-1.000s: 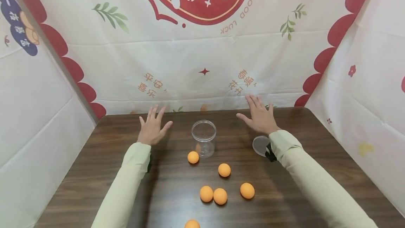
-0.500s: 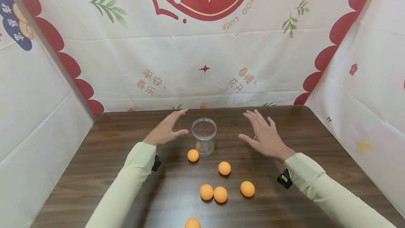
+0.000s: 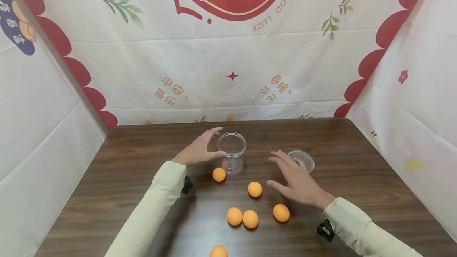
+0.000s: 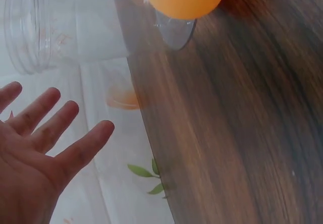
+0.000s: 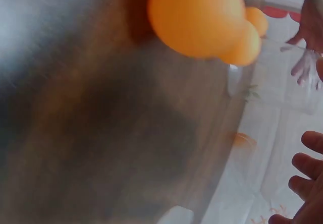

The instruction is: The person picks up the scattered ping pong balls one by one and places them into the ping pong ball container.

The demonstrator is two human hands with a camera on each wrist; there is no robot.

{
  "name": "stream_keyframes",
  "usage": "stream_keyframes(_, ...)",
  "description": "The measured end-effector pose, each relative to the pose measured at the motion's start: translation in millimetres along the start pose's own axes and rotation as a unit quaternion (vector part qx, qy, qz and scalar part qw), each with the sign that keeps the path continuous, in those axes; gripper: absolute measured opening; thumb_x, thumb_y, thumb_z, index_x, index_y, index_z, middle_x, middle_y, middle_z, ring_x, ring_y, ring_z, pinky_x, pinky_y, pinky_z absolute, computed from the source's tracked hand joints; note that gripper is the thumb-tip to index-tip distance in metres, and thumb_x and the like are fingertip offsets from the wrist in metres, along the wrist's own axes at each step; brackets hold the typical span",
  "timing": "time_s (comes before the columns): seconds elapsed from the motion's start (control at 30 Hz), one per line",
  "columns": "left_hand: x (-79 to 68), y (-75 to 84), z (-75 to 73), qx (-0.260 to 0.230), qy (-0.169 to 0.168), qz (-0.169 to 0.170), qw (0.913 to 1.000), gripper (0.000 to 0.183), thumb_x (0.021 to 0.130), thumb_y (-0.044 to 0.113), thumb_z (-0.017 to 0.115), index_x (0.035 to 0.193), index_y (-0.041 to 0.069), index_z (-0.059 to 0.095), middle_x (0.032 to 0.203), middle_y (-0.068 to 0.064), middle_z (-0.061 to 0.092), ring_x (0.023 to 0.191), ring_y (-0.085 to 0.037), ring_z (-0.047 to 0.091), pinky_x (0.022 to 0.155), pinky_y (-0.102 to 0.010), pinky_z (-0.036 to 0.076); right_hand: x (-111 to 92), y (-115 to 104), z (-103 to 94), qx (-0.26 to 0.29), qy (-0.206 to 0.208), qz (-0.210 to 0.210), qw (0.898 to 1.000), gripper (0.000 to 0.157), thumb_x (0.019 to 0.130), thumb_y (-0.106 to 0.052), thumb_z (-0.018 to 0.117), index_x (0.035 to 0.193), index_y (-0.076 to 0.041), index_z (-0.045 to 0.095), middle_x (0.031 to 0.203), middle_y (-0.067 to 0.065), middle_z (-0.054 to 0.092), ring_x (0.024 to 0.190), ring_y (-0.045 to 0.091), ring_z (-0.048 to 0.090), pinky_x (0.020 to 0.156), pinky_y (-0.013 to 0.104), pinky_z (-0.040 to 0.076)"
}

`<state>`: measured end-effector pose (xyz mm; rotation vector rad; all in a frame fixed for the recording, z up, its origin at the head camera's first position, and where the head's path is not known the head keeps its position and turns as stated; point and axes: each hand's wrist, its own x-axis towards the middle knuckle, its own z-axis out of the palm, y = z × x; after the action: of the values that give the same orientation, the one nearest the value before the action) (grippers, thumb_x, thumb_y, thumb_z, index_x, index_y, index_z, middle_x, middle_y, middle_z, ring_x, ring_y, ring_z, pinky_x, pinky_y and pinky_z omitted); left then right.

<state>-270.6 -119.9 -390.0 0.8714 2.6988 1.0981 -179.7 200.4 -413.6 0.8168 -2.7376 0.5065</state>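
A clear plastic jar (image 3: pixel 233 161) stands upright with its top uncovered. My left hand (image 3: pixel 198 150) is at its left side, fingers spread and fingertips right at the rim; the left wrist view shows the hand (image 4: pixel 38 156) with nothing in it. Just before the jar lies an orange ping-pong ball (image 3: pixel 219 174). To the right, my right hand (image 3: pixel 298 181) hovers with fingers loosely extended, holding nothing. Nearest to it are one ping-pong ball (image 3: pixel 281 213) below the thumb and another (image 3: pixel 255 189) to its left. The clear round lid (image 3: pixel 304 160) lies flat behind this hand, partly covered by its fingers.
Two ping-pong balls, a left one (image 3: pixel 234 216) and a right one (image 3: pixel 250 219), sit side by side nearer the front. Another ball (image 3: pixel 219 251) is cut off by the bottom of the head view. A printed white cloth (image 3: pixel 200 62) hangs behind the brown wooden table (image 3: pixel 118 185).
My left hand has moved right to the jar's side. My right hand has come back toward me and lower, from beyond the lid to beside the balls. Jar and balls have stayed put.
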Motion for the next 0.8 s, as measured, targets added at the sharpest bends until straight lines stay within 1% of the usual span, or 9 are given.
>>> stream_keyframes(0.1, 2.5, 2.7, 3.5, -0.009, -0.008, -0.011, 0.9999, 0.084, 0.085, 0.042, 0.069, 0.151, 0.017, 0.023, 0.148, -0.012, 0.038, 0.135, -0.029, 0.038, 0.108, -0.051, 0.035, -6.4, -1.9, 7.3, 0.004, -0.003, -0.006, 1.000, 0.059, 0.084, -0.039, 0.070, 0.131, -0.009, 0.050, 0.142, 0.014, 0.045, 0.130, 0.032, 0.043, 0.095, 0.064, 0.033)
stream_keyframes(0.27, 6.3, 5.7, 6.8, -0.018, -0.006, -0.010, 0.9998, 0.081, 0.086, 0.042, 0.067, 0.151, 0.018, 0.024, 0.147, -0.012, 0.039, 0.135, -0.028, 0.039, 0.107, -0.050, 0.036, -16.4, -5.7, 16.6, 0.025, -0.014, -0.015, 0.999, 0.058, 0.082, -0.037, 0.073, 0.128, -0.008, 0.053, 0.136, 0.013, 0.051, 0.124, 0.028, 0.050, 0.092, 0.059, 0.039)
stream_keyframes(0.4, 8.2, 5.9, 8.3, -0.020, -0.007, -0.005, 0.9998, 0.081, 0.087, 0.041, 0.067, 0.151, 0.018, 0.024, 0.147, -0.013, 0.038, 0.135, -0.028, 0.039, 0.108, -0.050, 0.035, -24.2, -8.9, 21.9, 0.045, -0.033, -0.013, 0.998, 0.058, 0.082, -0.037, 0.073, 0.128, -0.007, 0.053, 0.134, 0.011, 0.052, 0.121, 0.026, 0.052, 0.090, 0.053, 0.044)
stream_keyframes(0.57, 9.0, 4.6, 10.0, -0.020, -0.009, -0.001, 0.9998, 0.080, 0.088, 0.042, 0.066, 0.151, 0.017, 0.024, 0.147, -0.013, 0.038, 0.135, -0.029, 0.039, 0.108, -0.050, 0.035, -34.3, -12.3, 26.4, 0.058, -0.056, -0.001, 0.997, 0.059, 0.083, -0.040, 0.072, 0.130, -0.009, 0.052, 0.133, 0.007, 0.052, 0.119, 0.022, 0.054, 0.090, 0.050, 0.046)
stream_keyframes(0.7, 10.2, 3.9, 11.2, -0.027, -0.012, -0.003, 0.9995, 0.077, 0.088, 0.039, 0.066, 0.150, 0.016, 0.026, 0.146, -0.012, 0.039, 0.135, -0.029, 0.039, 0.108, -0.049, 0.035, -41.6, -15.4, 28.1, 0.064, -0.059, -0.011, 0.996, 0.057, 0.083, -0.038, 0.072, 0.128, -0.009, 0.053, 0.130, 0.005, 0.052, 0.117, 0.020, 0.055, 0.090, 0.047, 0.049)
stream_keyframes(0.8, 11.9, 3.4, 12.1, -0.034, -0.016, 0.000, 0.9993, 0.077, 0.088, 0.038, 0.066, 0.149, 0.015, 0.026, 0.147, -0.011, 0.038, 0.135, -0.029, 0.039, 0.108, -0.048, 0.035, -46.8, -17.8, 28.3, 0.070, -0.060, -0.018, 0.996, 0.054, 0.083, -0.037, 0.073, 0.125, -0.010, 0.054, 0.129, 0.003, 0.051, 0.116, 0.017, 0.055, 0.090, 0.042, 0.050)
